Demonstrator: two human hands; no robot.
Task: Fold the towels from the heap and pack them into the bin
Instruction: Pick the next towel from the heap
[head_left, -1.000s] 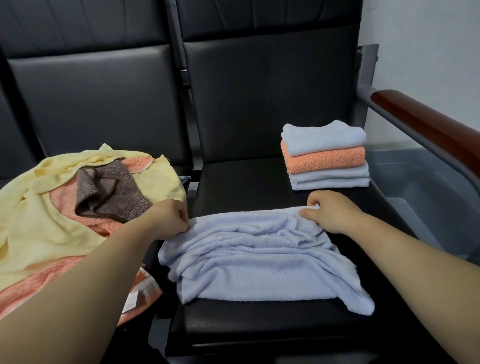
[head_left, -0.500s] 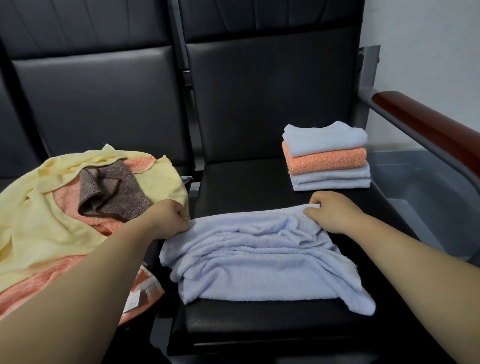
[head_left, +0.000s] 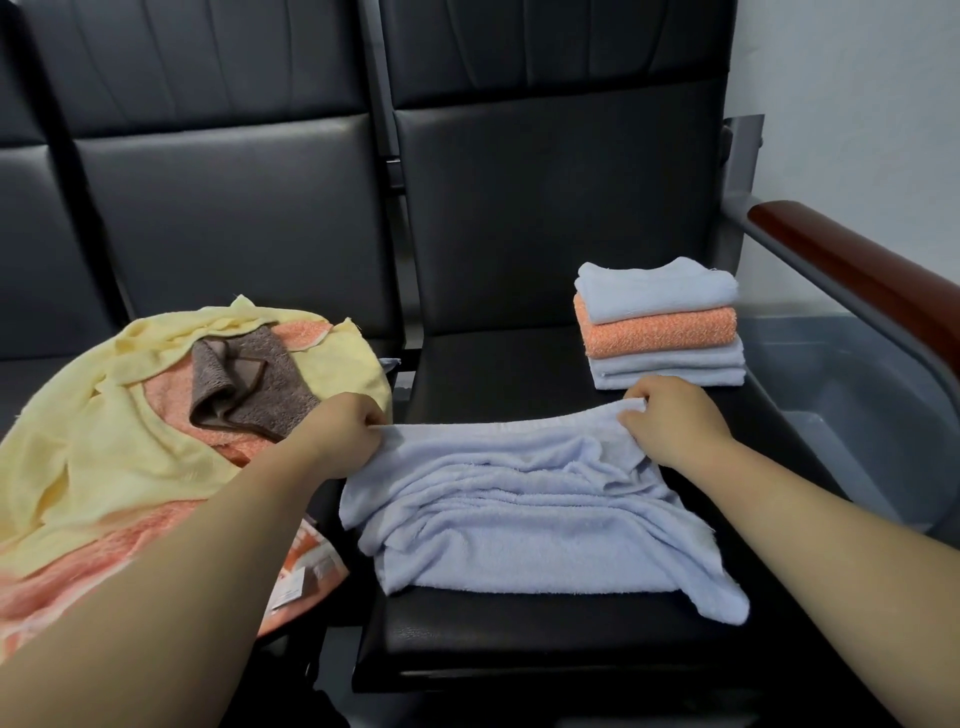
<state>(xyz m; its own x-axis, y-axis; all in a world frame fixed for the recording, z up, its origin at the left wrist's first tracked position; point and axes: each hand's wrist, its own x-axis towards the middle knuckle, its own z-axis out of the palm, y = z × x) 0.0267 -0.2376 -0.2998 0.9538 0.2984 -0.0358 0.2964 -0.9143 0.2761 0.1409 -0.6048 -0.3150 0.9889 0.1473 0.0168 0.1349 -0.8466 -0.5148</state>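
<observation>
Over at 9 o'clock the heap (head_left: 130, 483) sits on the left seat: a yellow towel (head_left: 67, 431), an orange towel (head_left: 78, 577) under it, and a brown cloth (head_left: 249, 384) on top. There's a small white tag (head_left: 288, 592) on the orange one around 7 o'clock, print too tiny to read. The left hand (head_left: 348, 436) has curled fingers pinching the far left corner of the blue towel (head_left: 519, 519), which lies rumpled dead centre on the right seat (head_left: 519, 639). The right hand (head_left: 670, 431) pinches the far right corner the same way. At 1 o'clock there's a stack (head_left: 660, 322) of folded towels just behind that hand. The grey bin (head_left: 857, 415) is at 3 o'clock, beside the seat, under the armrest (head_left: 857, 275).
</observation>
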